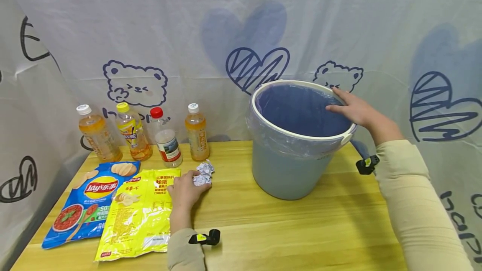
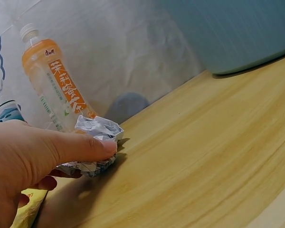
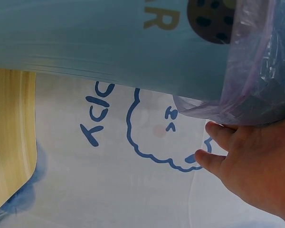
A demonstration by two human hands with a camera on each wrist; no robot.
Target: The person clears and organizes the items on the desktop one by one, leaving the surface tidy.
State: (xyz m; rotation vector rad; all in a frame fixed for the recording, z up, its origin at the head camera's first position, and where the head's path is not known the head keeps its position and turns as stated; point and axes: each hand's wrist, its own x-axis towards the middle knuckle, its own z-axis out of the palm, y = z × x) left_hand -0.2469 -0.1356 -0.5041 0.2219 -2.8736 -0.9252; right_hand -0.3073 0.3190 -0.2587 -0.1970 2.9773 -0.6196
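My left hand [image 1: 187,191] pinches crumpled paper [image 1: 202,180] between thumb and fingers, low over the table. Another crumpled piece [image 1: 205,167] sits right behind it, touching or nearly so. In the left wrist view the thumb lies across the wad [image 2: 99,127], and most fingertips are hidden. My right hand [image 1: 355,108] grips the rim of a blue-grey trash bin [image 1: 290,175] on its right side, one digit inside and others outside. A clear plastic liner [image 3: 247,80] folds over that rim. The bin stands tilted slightly on the table.
Left of the paper lie a yellow chip bag [image 1: 141,212] and a blue Lay's bag [image 1: 88,204], partly overlapping. Behind them stand several drink bottles, including a red-capped one [image 1: 167,147] and an orange-labelled one [image 1: 197,137]. A printed curtain [image 1: 180,32] hangs behind the table [image 1: 263,237].
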